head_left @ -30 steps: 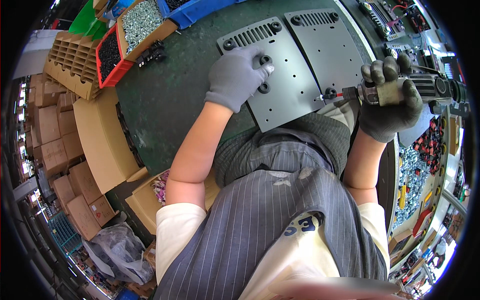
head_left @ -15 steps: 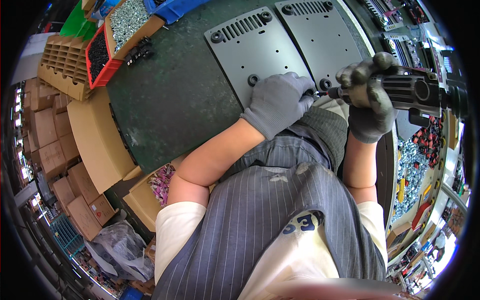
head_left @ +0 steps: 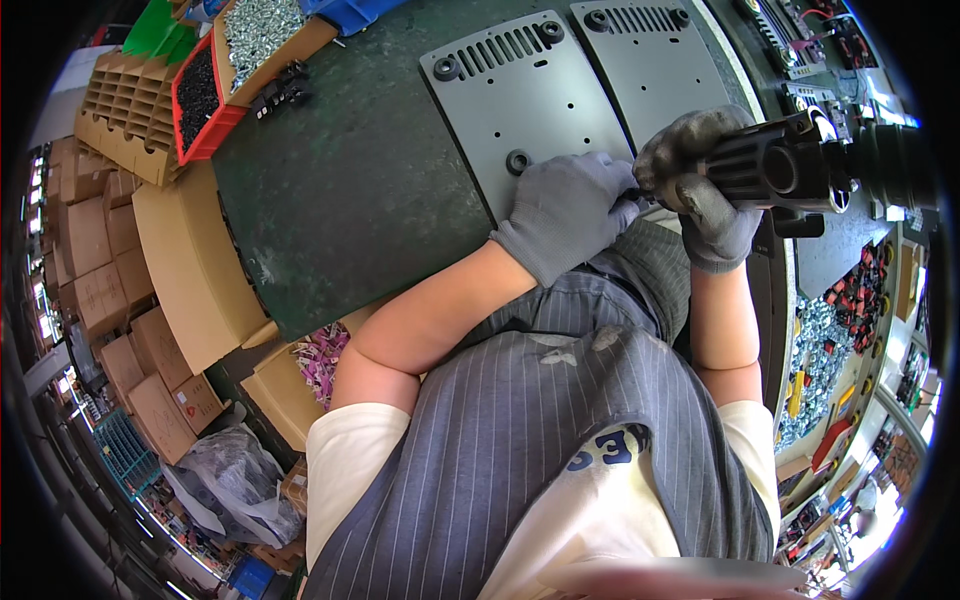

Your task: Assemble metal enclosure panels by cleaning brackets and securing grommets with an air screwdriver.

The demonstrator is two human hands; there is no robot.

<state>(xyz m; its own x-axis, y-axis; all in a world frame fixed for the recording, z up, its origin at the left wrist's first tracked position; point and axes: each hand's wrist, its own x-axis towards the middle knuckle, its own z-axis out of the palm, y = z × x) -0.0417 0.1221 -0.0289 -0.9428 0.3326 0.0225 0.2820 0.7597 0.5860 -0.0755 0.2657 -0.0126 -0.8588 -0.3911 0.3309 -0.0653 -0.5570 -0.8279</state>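
My left hand (head_left: 568, 215), in a grey glove, lies on the near end of a flat grey metal plate (head_left: 533, 105). Its thumb and fingers close together at the plate's near right corner; what they pinch is hidden. A black round foot (head_left: 518, 162) on the plate shows beside this hand, and two more sit at the far corners by a row of slots. Wrapped around a black power screwdriver (head_left: 775, 170), my right hand (head_left: 705, 185) wears a worn grey glove. The screwdriver lies nearly level, its front end against my left fingertips.
A second slotted plate (head_left: 655, 75) lies just right of the first on the dark green bench (head_left: 340, 200). At the far left stand a red bin (head_left: 207, 140) of black parts and a box of screws (head_left: 262, 45). Stacked cartons (head_left: 100, 260) fill the left side.
The screwdriver and my right hand have moved left, bringing the tool's front end up to my left fingertips. My left hand keeps its place at the plate's corner. The view has shifted slightly.
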